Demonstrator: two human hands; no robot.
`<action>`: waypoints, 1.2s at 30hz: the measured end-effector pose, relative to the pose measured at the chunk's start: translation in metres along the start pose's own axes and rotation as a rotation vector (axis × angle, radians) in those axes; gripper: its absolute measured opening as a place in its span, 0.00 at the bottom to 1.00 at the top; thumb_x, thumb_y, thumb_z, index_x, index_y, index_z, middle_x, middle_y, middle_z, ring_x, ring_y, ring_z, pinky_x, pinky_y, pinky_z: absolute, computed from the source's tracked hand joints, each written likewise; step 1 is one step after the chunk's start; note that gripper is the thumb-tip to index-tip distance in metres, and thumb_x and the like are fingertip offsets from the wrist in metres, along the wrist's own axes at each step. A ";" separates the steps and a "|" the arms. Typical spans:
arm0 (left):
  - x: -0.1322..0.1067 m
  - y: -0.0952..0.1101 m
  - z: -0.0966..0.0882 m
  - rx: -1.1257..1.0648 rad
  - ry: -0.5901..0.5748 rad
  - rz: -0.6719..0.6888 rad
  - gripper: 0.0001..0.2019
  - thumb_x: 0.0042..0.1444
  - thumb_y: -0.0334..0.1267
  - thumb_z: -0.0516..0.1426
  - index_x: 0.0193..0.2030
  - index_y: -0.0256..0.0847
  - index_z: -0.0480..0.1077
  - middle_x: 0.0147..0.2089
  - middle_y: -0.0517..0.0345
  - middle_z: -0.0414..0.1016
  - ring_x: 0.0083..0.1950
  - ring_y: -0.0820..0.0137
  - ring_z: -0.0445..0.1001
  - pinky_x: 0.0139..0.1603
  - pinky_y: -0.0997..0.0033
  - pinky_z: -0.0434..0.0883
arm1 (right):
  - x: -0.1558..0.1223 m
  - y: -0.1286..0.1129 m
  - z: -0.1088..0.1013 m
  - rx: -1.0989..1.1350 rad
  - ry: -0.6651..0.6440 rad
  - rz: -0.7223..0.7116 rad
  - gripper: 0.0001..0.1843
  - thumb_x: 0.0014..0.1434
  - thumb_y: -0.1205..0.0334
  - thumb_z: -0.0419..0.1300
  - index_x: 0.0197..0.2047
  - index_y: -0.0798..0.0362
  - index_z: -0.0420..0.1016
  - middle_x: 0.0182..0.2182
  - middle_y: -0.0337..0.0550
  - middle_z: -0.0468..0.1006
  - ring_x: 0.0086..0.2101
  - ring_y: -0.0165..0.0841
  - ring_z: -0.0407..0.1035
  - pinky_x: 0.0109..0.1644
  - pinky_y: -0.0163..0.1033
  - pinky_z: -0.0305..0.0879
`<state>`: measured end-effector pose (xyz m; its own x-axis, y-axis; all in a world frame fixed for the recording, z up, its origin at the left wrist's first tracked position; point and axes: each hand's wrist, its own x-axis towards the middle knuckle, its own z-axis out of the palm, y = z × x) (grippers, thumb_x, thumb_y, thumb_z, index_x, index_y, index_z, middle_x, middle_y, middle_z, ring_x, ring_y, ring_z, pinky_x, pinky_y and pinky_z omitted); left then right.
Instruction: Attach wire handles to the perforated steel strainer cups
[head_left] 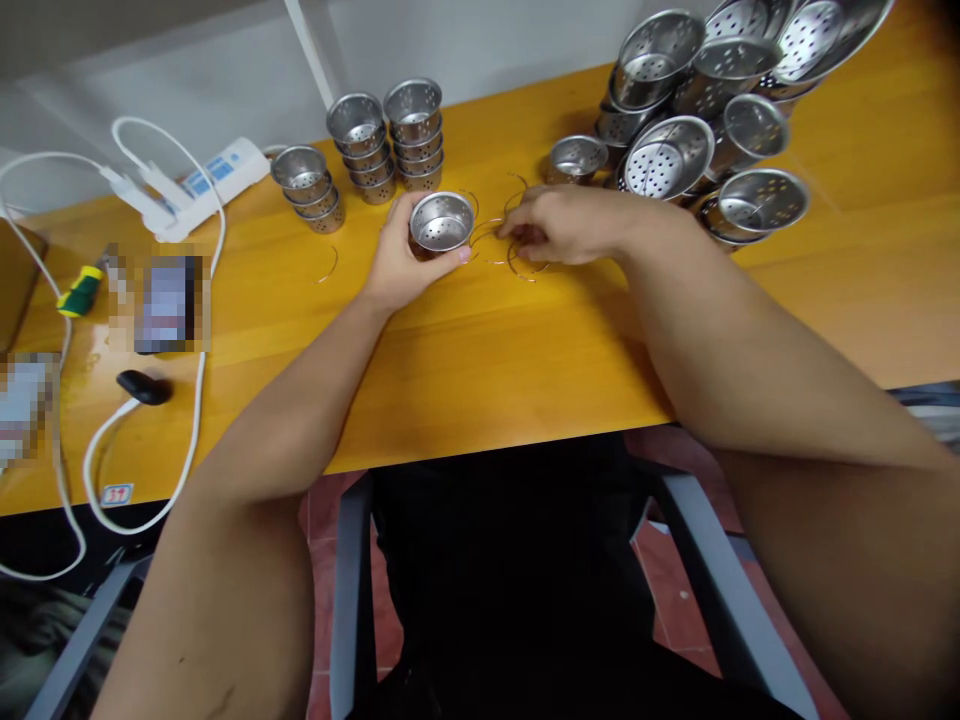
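Observation:
My left hand [397, 262] is wrapped round a small perforated steel cup [442, 220] that stands on the yellow wooden table [480, 370]. Just to its right, my right hand [559, 225] lies palm down with its fingers curled over several thin wire loops [525, 268] scattered on the tabletop. Whether those fingers grip a wire is hidden. The two hands are a few centimetres apart.
Three stacks of the same small cups [414, 135] stand behind my hands. A heap of larger perforated steel bowls [705, 110] fills the back right, with one single cup [576, 158] beside it. At the left lie a white power strip [214, 175], cables, a screwdriver [81, 290] and a lone wire [328, 268].

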<state>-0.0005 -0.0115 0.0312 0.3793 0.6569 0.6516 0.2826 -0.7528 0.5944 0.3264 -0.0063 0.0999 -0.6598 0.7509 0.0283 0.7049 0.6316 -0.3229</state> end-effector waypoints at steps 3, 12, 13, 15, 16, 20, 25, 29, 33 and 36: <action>0.005 -0.029 0.003 -0.080 -0.022 -0.029 0.49 0.62 0.74 0.79 0.80 0.57 0.67 0.73 0.49 0.81 0.79 0.46 0.79 0.86 0.42 0.76 | 0.005 -0.010 0.003 -0.007 0.023 0.007 0.10 0.67 0.67 0.71 0.49 0.45 0.87 0.47 0.51 0.90 0.44 0.54 0.81 0.51 0.57 0.74; 0.009 -0.053 0.009 -0.195 -0.032 0.040 0.54 0.56 0.87 0.73 0.74 0.51 0.70 0.65 0.47 0.84 0.63 0.50 0.88 0.66 0.50 0.86 | 0.019 -0.026 0.026 -0.059 0.136 0.014 0.06 0.72 0.56 0.64 0.47 0.42 0.84 0.48 0.52 0.89 0.50 0.60 0.83 0.57 0.61 0.79; 0.009 -0.049 0.009 -0.196 -0.034 0.044 0.54 0.56 0.87 0.73 0.74 0.50 0.70 0.64 0.47 0.84 0.63 0.50 0.88 0.66 0.50 0.86 | 0.019 -0.028 0.026 -0.047 0.141 0.024 0.07 0.73 0.56 0.64 0.48 0.42 0.85 0.48 0.52 0.89 0.50 0.60 0.83 0.58 0.61 0.79; 0.009 -0.045 0.008 -0.196 -0.046 0.037 0.55 0.55 0.89 0.72 0.74 0.50 0.70 0.65 0.46 0.84 0.63 0.50 0.88 0.66 0.50 0.86 | 0.017 -0.032 0.022 -0.005 0.137 0.022 0.08 0.74 0.56 0.64 0.51 0.43 0.85 0.50 0.52 0.89 0.51 0.59 0.83 0.59 0.60 0.78; 0.008 -0.044 0.008 -0.192 -0.058 0.028 0.56 0.55 0.89 0.72 0.74 0.50 0.69 0.65 0.46 0.84 0.64 0.50 0.88 0.67 0.49 0.86 | 0.016 -0.035 0.019 0.019 0.129 0.011 0.08 0.73 0.55 0.65 0.52 0.43 0.85 0.51 0.52 0.89 0.51 0.58 0.83 0.59 0.59 0.78; 0.009 -0.052 0.008 -0.127 -0.064 -0.023 0.56 0.56 0.89 0.71 0.75 0.51 0.68 0.68 0.44 0.83 0.67 0.47 0.87 0.73 0.44 0.84 | 0.012 -0.046 0.008 0.065 0.098 -0.038 0.14 0.73 0.51 0.64 0.55 0.47 0.86 0.56 0.60 0.87 0.52 0.59 0.81 0.61 0.60 0.75; 0.011 -0.068 0.007 -0.047 0.062 0.005 0.56 0.57 0.88 0.71 0.79 0.56 0.62 0.74 0.45 0.77 0.75 0.45 0.83 0.82 0.42 0.78 | 0.007 -0.053 0.001 0.106 0.160 -0.040 0.21 0.76 0.39 0.63 0.51 0.47 0.89 0.55 0.62 0.84 0.51 0.60 0.78 0.60 0.62 0.73; 0.012 -0.075 0.005 -0.040 0.079 0.017 0.57 0.58 0.88 0.71 0.81 0.58 0.59 0.76 0.45 0.74 0.78 0.43 0.80 0.83 0.42 0.77 | 0.003 -0.059 0.000 0.195 0.279 -0.007 0.19 0.73 0.39 0.67 0.49 0.46 0.85 0.52 0.59 0.84 0.47 0.56 0.79 0.56 0.59 0.75; 0.012 -0.079 0.004 -0.054 0.097 0.031 0.60 0.57 0.89 0.71 0.82 0.59 0.55 0.77 0.44 0.71 0.78 0.44 0.79 0.82 0.44 0.78 | 0.007 -0.056 0.009 0.357 0.393 0.055 0.19 0.71 0.37 0.69 0.53 0.41 0.85 0.48 0.55 0.88 0.43 0.51 0.78 0.50 0.58 0.75; 0.011 -0.078 0.004 -0.079 0.102 0.045 0.60 0.55 0.91 0.70 0.80 0.58 0.55 0.76 0.44 0.71 0.76 0.45 0.81 0.81 0.43 0.79 | 0.012 -0.050 0.017 0.400 0.447 0.089 0.26 0.72 0.31 0.68 0.60 0.39 0.86 0.51 0.55 0.91 0.44 0.53 0.78 0.50 0.60 0.74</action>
<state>-0.0147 0.0546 -0.0100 0.2972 0.6262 0.7208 0.1955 -0.7788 0.5960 0.2788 -0.0328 0.1003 -0.3680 0.8607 0.3518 0.5425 0.5060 -0.6706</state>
